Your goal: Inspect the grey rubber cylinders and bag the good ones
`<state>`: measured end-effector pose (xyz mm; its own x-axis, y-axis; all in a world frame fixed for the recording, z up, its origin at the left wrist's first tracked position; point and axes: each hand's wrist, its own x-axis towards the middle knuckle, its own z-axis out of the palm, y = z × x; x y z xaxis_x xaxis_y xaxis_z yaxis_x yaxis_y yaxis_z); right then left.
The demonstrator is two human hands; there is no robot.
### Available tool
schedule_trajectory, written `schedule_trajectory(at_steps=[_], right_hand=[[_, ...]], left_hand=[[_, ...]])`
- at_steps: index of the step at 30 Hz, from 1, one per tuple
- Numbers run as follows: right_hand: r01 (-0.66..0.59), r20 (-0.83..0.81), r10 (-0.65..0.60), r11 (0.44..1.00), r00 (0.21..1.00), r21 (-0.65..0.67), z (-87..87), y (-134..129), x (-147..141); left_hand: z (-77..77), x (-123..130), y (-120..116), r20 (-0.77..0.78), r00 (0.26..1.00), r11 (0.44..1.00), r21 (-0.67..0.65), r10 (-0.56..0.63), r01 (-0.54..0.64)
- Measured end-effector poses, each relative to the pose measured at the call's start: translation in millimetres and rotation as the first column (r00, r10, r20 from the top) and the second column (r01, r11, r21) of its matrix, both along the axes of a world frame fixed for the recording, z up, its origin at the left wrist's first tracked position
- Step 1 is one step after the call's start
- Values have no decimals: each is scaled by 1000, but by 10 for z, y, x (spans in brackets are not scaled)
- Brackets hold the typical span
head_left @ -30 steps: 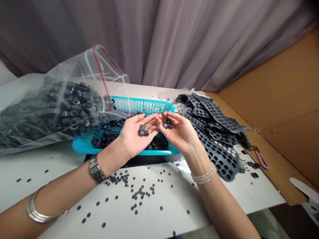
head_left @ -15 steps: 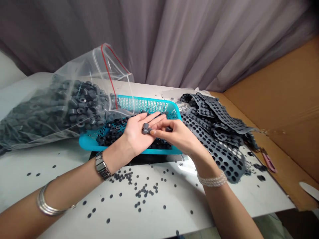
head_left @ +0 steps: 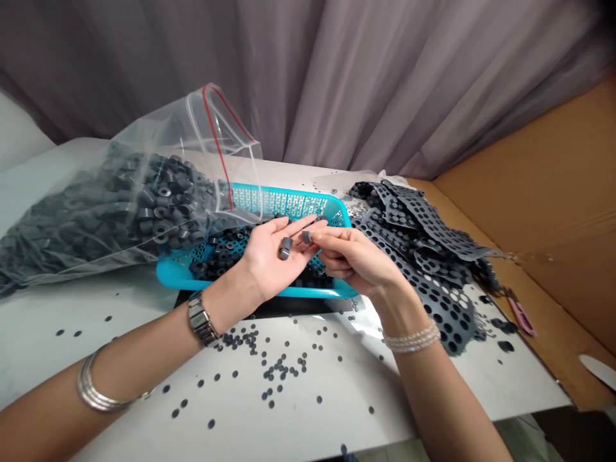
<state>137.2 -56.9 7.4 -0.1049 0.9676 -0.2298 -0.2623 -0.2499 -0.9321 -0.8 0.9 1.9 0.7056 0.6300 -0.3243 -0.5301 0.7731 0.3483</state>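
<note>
My left hand (head_left: 264,266) is palm up over the blue basket (head_left: 255,290), its fingers stretched out. On that palm lie what look like two short dark grey rubber cylinders (head_left: 285,248), touching each other. Between thumb and forefinger, my right hand (head_left: 363,256) pinches a small grey cylindrical piece (head_left: 307,237) just above the left fingers. The basket below holds many similar pieces, several showing a hole through the middle; my hands hide part of them. A clear zip bag (head_left: 163,212), filled with such hollow pieces, leans over the basket's left side.
Perforated dark grey sheets (head_left: 423,256) are heaped at the right. Small black discs (head_left: 283,369) are scattered over the white table (head_left: 337,423). A pink-handled tool (head_left: 522,319) lies near the cardboard wall (head_left: 543,167); a grey curtain (head_left: 298,77) hangs behind.
My right hand has lifted slightly away from the left palm and now shows a piece at its fingertips. The left hand has barely moved and stays flat.
</note>
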Motion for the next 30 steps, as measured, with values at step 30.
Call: schedule_trajectory(at_steps=[30], right_hand=[[-3, 551, -189, 945, 813, 327, 4, -9, -105]], left_hand=[[-37, 7, 2, 4, 998, 998, 15, -55, 55]])
